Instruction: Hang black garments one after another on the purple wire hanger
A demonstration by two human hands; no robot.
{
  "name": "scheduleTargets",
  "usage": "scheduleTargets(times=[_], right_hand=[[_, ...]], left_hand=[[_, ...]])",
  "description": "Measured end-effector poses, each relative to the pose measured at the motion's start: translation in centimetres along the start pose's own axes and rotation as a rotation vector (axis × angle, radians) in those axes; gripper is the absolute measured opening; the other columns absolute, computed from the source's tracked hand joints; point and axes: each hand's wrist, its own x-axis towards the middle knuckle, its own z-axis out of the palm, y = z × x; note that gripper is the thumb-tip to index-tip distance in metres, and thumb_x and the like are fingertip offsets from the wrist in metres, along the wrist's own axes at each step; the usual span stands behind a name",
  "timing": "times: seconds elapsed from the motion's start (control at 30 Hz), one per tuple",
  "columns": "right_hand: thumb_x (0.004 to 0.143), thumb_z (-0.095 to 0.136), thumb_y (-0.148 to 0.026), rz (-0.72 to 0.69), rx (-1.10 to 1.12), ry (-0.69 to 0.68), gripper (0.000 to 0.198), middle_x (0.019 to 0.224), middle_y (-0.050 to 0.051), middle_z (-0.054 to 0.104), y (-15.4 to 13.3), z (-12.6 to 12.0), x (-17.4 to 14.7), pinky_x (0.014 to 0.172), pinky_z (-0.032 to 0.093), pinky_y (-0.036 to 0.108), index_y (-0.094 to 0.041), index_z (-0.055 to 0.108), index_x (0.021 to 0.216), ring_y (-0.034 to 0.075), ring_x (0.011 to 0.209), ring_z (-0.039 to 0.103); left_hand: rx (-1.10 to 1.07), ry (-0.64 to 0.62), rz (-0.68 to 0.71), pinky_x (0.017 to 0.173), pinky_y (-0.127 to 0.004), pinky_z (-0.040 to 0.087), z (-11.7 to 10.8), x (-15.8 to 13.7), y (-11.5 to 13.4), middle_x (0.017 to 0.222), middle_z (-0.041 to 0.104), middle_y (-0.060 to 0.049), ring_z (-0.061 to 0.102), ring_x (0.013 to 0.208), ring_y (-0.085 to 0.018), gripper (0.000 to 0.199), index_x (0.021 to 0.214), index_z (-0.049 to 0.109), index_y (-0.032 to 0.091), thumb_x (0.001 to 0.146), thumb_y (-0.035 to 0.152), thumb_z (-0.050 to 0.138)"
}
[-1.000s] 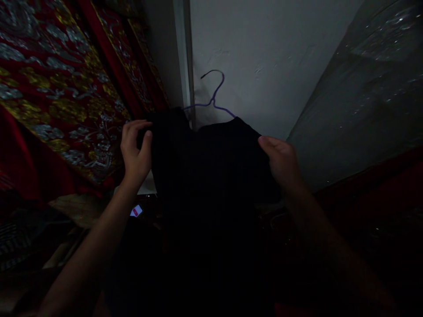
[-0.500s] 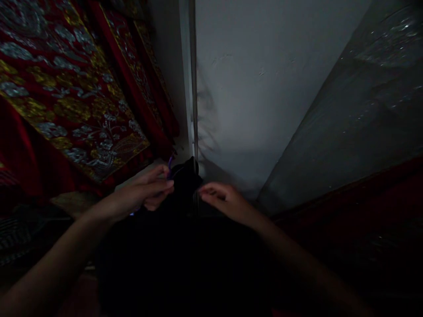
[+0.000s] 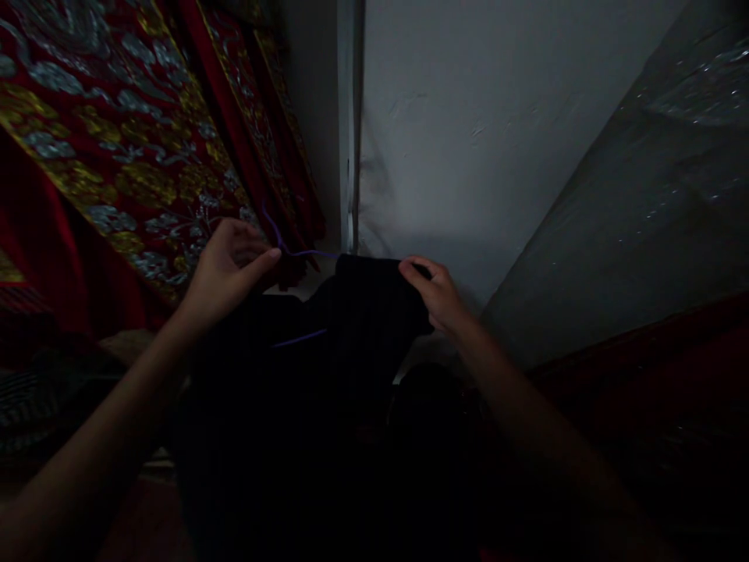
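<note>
My left hand (image 3: 234, 257) pinches a thin purple cord (image 3: 310, 252) between thumb and finger. The cord runs right to the top edge of a piece of black cloth (image 3: 374, 297), and a loose end curls up beyond the fingertips. Another stretch of purple cord (image 3: 299, 339) lies across the dark fabric lower down. My right hand (image 3: 430, 289) is closed on the upper right corner of the black cloth, thumb on top. What kind of cloth item it is cannot be made out in the dim light.
On the left hangs red cloth (image 3: 146, 179) embroidered in gold and silver. Ahead is a pale wall (image 3: 468, 133) with a vertical metal strip (image 3: 349, 117). At the right, shiny clear plastic (image 3: 644, 218) covers something grey, with dark red below it.
My hands have moved apart. The right hand has taken hold of the black cloth and spread it to the right; the left has drawn the purple cord up and left.
</note>
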Motion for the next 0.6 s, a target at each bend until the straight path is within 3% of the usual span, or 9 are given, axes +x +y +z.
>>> scheduleTargets(times=[0.1, 0.17, 0.2, 0.23, 0.3, 0.4, 0.5, 0.6], right_hand=[[0.065, 0.085, -0.055, -0.058, 0.113, 0.217, 0.045, 0.08, 0.0, 0.071, -1.1, -0.1, 3.7, 0.071, 0.055, 0.027, -0.019, 0.072, 0.088, 0.015, 0.076, 0.066], [0.067, 0.084, -0.056, -0.089, 0.186, 0.276, 0.046, 0.085, 0.002, 0.072, -1.8, -0.6, 5.3, 0.076, 0.058, 0.031, -0.019, 0.071, 0.09, 0.019, 0.084, 0.07], [0.069, 0.082, -0.056, -0.105, 0.216, 0.299, 0.045, 0.089, 0.003, 0.073, -2.1, -0.9, 5.5, 0.079, 0.059, 0.034, -0.019, 0.07, 0.092, 0.021, 0.089, 0.071], [0.071, 0.081, -0.056, -0.117, 0.241, 0.323, 0.045, 0.094, 0.005, 0.074, -2.3, -1.3, 5.4, 0.082, 0.06, 0.036, -0.019, 0.07, 0.093, 0.023, 0.094, 0.071], [0.075, 0.078, -0.055, -0.121, 0.274, 0.365, 0.043, 0.103, 0.007, 0.075, -2.3, -2.0, 4.2, 0.088, 0.06, 0.039, -0.019, 0.07, 0.096, 0.025, 0.103, 0.071], [0.077, 0.077, -0.053, -0.077, 0.292, 0.435, 0.042, 0.112, 0.008, 0.073, -1.7, -2.8, 1.2, 0.093, 0.06, 0.042, -0.019, 0.07, 0.102, 0.026, 0.111, 0.07], [0.078, 0.077, -0.053, -0.017, 0.302, 0.518, 0.043, 0.114, 0.009, 0.073, -0.7, -3.4, -1.0, 0.093, 0.06, 0.043, -0.019, 0.07, 0.104, 0.027, 0.112, 0.069], [0.08, 0.073, -0.056, 0.049, 0.327, 0.551, 0.046, 0.116, 0.01, 0.073, 0.4, -4.0, -0.9, 0.091, 0.06, 0.044, -0.019, 0.07, 0.107, 0.026, 0.111, 0.069]], left_hand=[[0.305, 0.337, 0.356, 0.085, -0.039, 0.053, 0.5, -0.9, -0.5, 0.104, 0.065, -0.007, 0.064, 0.1, -0.023, 0.03, 0.104, 0.058, 0.021, 0.083, 0.032, 0.076], [0.4, 0.451, 0.521, 0.085, -0.038, 0.051, 1.1, -2.1, -0.5, 0.093, 0.062, -0.004, 0.063, 0.093, -0.022, 0.023, 0.101, 0.06, 0.022, 0.084, 0.028, 0.074], [0.406, 0.426, 0.563, 0.08, -0.036, 0.052, 1.5, -2.7, -0.5, 0.086, 0.06, -0.001, 0.063, 0.085, -0.02, 0.022, 0.102, 0.06, 0.022, 0.085, 0.027, 0.073], [0.405, 0.339, 0.569, 0.075, -0.033, 0.052, 2.1, -3.4, -0.5, 0.081, 0.059, 0.001, 0.062, 0.077, -0.017, 0.023, 0.107, 0.06, 0.023, 0.087, 0.026, 0.071], [0.413, 0.044, 0.49, 0.07, -0.028, 0.051, 3.5, -4.5, -0.6, 0.08, 0.06, 0.002, 0.062, 0.07, -0.014, 0.033, 0.125, 0.057, 0.025, 0.093, 0.025, 0.064], [0.453, -0.384, 0.318, 0.076, -0.028, 0.053, 6.0, -5.9, -1.2, 0.098, 0.07, -0.001, 0.069, 0.083, -0.016, 0.045, 0.144, 0.045, 0.029, 0.099, 0.027, 0.054], [0.485, -0.602, 0.209, 0.078, -0.032, 0.054, 8.5, -7.6, -2.5, 0.109, 0.072, -0.004, 0.071, 0.091, -0.021, 0.038, 0.138, 0.051, 0.029, 0.1, 0.034, 0.053], [0.455, -0.68, 0.138, 0.072, -0.031, 0.053, 10.4, -10.3, -3.8, 0.097, 0.072, -0.004, 0.071, 0.083, -0.021, 0.024, 0.116, 0.063, 0.025, 0.096, 0.039, 0.06]])
